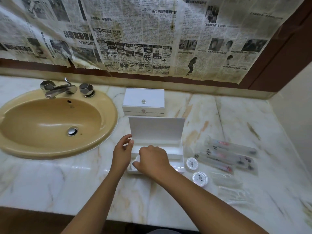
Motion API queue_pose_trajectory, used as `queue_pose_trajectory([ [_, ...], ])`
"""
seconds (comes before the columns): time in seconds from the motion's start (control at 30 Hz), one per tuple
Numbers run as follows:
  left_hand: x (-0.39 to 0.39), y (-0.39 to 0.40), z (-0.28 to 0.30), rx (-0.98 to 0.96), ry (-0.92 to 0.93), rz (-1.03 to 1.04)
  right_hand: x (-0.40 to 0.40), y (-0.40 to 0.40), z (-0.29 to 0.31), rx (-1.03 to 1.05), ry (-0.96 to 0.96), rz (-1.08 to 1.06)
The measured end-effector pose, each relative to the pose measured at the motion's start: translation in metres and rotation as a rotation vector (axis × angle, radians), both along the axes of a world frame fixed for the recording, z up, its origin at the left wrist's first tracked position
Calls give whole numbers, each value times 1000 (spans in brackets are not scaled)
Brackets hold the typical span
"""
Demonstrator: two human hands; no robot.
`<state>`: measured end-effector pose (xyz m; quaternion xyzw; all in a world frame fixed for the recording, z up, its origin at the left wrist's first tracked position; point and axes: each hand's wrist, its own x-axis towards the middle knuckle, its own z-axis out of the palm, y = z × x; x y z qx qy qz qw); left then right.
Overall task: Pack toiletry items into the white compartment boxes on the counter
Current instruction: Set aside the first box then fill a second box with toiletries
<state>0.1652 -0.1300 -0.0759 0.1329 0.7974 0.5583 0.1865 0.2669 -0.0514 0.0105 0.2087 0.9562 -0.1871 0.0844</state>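
We are pushing a round pack into the open box with our curled right hand. Our left hand, beside the box, is loose and holding nothing. The box could be sliding away.

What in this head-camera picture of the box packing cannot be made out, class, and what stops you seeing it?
- Round item under the right hand: mostly covered by that hand, head view.
- Front compartments of the open box: hidden by the hand.
- Closed box contents: lid shut.
- Wrapped sachets print: blurred, too small.
- Clear packets: blurred.
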Motion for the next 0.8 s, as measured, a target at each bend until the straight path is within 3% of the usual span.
queue_pose_trajectory([
  [0.57,0,-2,2,-2,-13,-3,-14,-14,-21,-30,-77,20],
  [0.8,3,-1,2,-1,25,-5,-6,-10,-19,-78,-9,-21],
])
